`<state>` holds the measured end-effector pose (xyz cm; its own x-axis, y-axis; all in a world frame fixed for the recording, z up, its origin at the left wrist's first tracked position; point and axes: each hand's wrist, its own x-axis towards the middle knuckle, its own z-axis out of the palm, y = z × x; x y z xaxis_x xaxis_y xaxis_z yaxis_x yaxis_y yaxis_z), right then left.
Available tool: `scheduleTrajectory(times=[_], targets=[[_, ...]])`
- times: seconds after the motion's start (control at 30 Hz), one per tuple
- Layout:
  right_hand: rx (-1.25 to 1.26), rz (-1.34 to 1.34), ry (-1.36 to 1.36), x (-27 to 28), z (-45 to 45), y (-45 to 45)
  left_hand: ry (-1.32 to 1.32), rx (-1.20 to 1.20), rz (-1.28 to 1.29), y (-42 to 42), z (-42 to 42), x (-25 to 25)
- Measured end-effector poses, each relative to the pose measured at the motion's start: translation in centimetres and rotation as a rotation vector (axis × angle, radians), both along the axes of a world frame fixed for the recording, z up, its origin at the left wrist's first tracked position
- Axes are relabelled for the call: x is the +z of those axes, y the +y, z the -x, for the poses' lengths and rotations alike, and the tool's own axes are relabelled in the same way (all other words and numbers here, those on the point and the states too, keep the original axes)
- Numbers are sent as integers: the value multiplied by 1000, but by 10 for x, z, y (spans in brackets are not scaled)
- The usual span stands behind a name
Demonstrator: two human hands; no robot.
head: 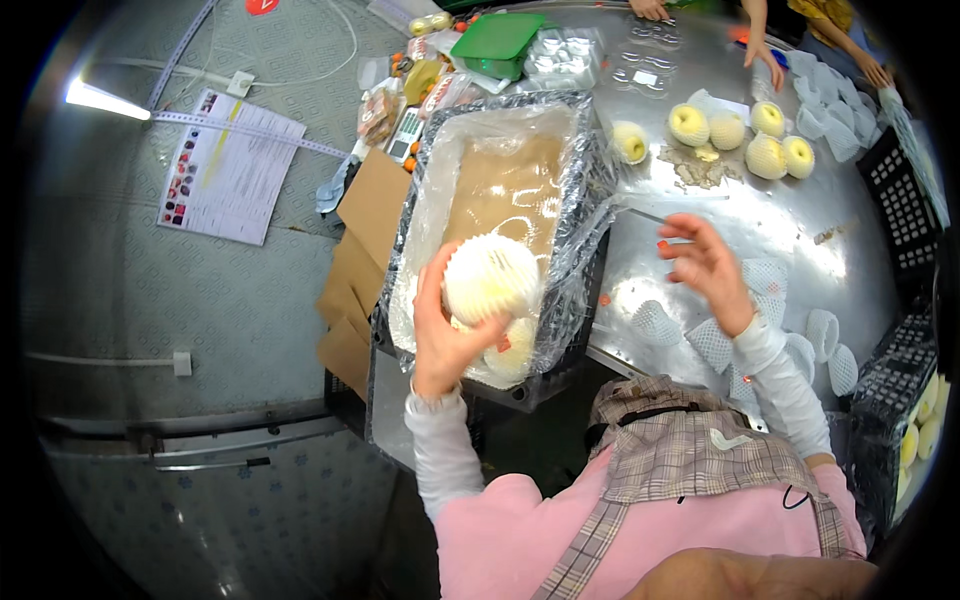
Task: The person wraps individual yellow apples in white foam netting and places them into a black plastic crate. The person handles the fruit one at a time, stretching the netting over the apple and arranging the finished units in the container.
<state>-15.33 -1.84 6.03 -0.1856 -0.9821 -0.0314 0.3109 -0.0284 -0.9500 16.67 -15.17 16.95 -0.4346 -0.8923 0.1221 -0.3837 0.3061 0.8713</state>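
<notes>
My left hand (pixel 448 322) grips a pale yellow fruit in a white foam net (pixel 491 277), above the near end of a crate lined with clear plastic film (pixel 581 112). Beneath it in the crate, a netted fruit with a small red sticker (pixel 511 349) shows in part. Brown paper (pixel 510 169) lies on the crate's bottom. My right hand (pixel 705 266) is raised over the metal table, fingers apart, with nothing in it. Loose foam nets (pixel 711 343) lie near my right forearm. Farther back are several netted yellow fruits (pixel 766 156) and a lone one (pixel 628 142).
Cardboard flaps (pixel 375 210) stand left of the crate. Behind it are a green box (pixel 496 45) and clear plastic trays (pixel 562 58). Black crates (pixel 900 202) line the right side. Another person's hand (pixel 765 64) reaches in at the top right, near more foam nets (pixel 832 105).
</notes>
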Motion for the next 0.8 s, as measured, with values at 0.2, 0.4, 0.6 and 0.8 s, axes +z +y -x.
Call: scheduleTrajectory(times=[0.2,0.4,0.6,0.8], targets=[[40,253,388,38,-58,21,42,-203,106,90,76,-23],[-346,1,663,-2,-35,67,640,-181,-499,134,127,-105],[-578,-84,829,-31,-39,95,474,-146,-670,145,163,-145],[-465,-387,419,-74,-9,110,499,-209,-859,138,161,-176]])
